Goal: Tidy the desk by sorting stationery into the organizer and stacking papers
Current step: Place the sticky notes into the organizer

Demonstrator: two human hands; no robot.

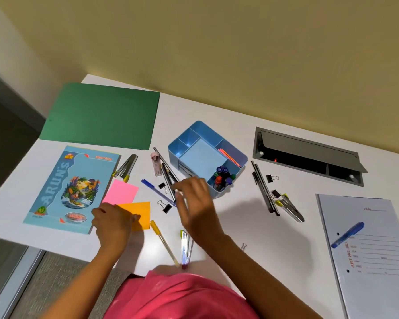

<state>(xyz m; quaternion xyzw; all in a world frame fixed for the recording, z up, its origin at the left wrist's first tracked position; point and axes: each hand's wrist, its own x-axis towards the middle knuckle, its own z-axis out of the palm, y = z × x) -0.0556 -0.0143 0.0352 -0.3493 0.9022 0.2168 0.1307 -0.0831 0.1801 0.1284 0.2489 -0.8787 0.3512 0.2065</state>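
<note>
A blue organizer stands mid-desk with markers in its front compartment. My left hand pinches the near-left edge of an orange sticky pad, which lies just below a pink pad. My right hand hovers left of the organizer, its fingers curled over dark pens and a blue pen; whether it holds one I cannot tell. Black binder clips lie beside it. A yellow pen and a stapler lie near the front edge.
A green folder and a blue notebook lie at left. To the right are dark pens, clips, a stapler, a white file with a blue marker, and an open cable hatch.
</note>
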